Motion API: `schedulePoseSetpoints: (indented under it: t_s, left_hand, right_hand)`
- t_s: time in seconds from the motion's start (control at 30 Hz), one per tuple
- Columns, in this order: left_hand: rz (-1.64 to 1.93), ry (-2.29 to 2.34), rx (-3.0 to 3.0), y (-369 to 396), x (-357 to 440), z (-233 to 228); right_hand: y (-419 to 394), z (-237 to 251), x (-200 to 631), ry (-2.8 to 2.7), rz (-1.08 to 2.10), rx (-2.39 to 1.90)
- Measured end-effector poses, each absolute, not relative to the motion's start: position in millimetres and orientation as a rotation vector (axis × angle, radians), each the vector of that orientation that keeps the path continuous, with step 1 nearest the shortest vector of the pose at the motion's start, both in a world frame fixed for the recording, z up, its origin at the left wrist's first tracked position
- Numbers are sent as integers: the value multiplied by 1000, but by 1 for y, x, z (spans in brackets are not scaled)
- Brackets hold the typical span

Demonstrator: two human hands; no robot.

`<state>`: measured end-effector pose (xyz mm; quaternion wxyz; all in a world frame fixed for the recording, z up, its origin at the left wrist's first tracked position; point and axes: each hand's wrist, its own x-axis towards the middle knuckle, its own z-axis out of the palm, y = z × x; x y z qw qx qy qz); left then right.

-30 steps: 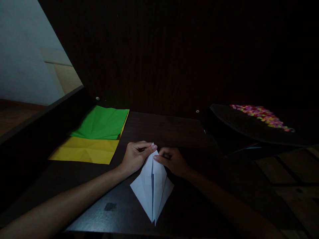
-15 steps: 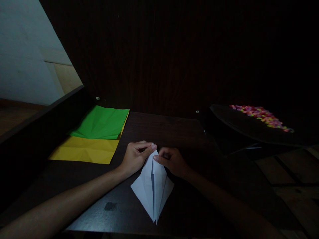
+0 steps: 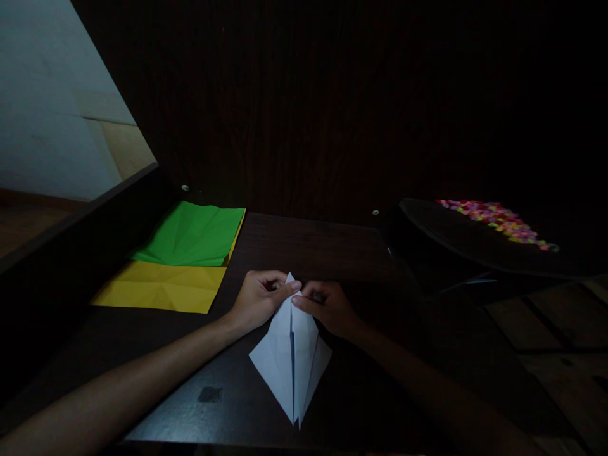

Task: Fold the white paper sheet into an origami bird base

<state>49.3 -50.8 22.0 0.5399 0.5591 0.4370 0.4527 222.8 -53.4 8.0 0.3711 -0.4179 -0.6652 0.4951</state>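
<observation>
A folded white paper (image 3: pixel 281 358), kite-shaped with a slit down its middle, points its narrow tip away from me over the dark table. My left hand (image 3: pixel 259 297) pinches its upper left edge close to the tip, the thumb lying across the front. On the other side my right hand (image 3: pixel 330 307) grips the upper right edge, thumb on top and fingers curled behind. Both thumbs nearly meet just below the tip. The fingers behind the paper are partly hidden.
Creased green paper (image 3: pixel 194 234) lies over yellow paper (image 3: pixel 164 288) at the left. A raised dark board (image 3: pixel 80 221) edges the table (image 3: pixel 304 237) there. To the right is a dark curved object (image 3: pixel 456 244) with a string of pink and yellow pieces (image 3: pixel 498 218). A dark panel (image 3: pixel 285 126) stands behind.
My left thumb has slid slightly down and right from the tip, so more of the paper's point shows. The right hand keeps its hold, and the paper stays in place.
</observation>
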Motion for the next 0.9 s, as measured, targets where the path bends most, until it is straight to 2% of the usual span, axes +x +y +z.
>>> schedulePoseSetpoints:
  t_s: [0.9]
  left_hand:
    - [1151, 1050, 1268, -51, 51, 25]
  right_hand:
    - [-55, 9, 221, -1698, 1266, -1114]
